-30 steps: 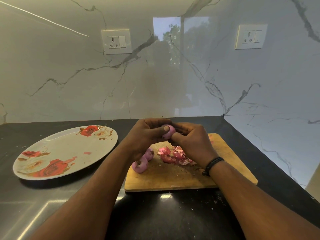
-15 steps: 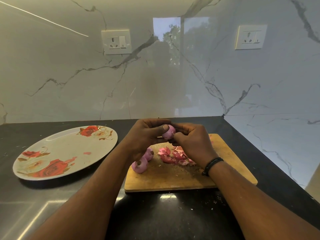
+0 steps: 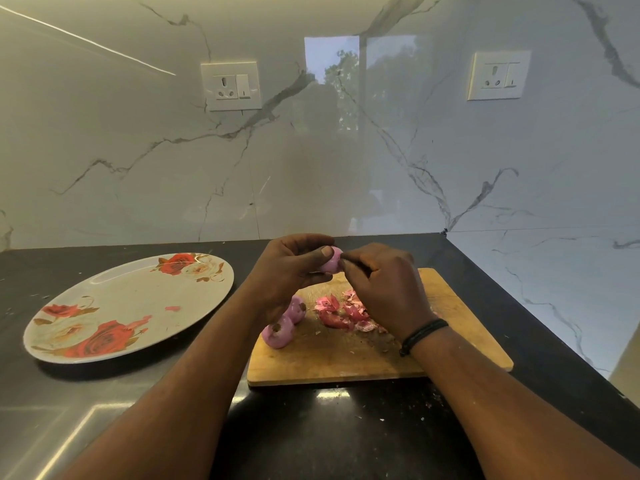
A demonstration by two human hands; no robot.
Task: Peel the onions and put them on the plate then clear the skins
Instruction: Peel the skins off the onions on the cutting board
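Peeling under way — left hand (image 3: 287, 268) curls round a small onion (image 3: 331, 262), thumb pressed on top; right hand (image 3: 377, 284) pinches at its skin. Two onions (image 3: 284, 323) lie just below the left fingers on the cutting board (image 3: 346, 358), skins (image 3: 343, 311) heaped beneath the right fingers. Plate (image 3: 114, 299) (well left of the fingers) holds no onion yet — plating and clearing remain. Black counter, marble-look walls, two sockets.

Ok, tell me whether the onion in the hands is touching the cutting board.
Apart. The head view shows the held onion pinched between the left hand and right hand, raised above the cutting board, with bare board visible beneath it.
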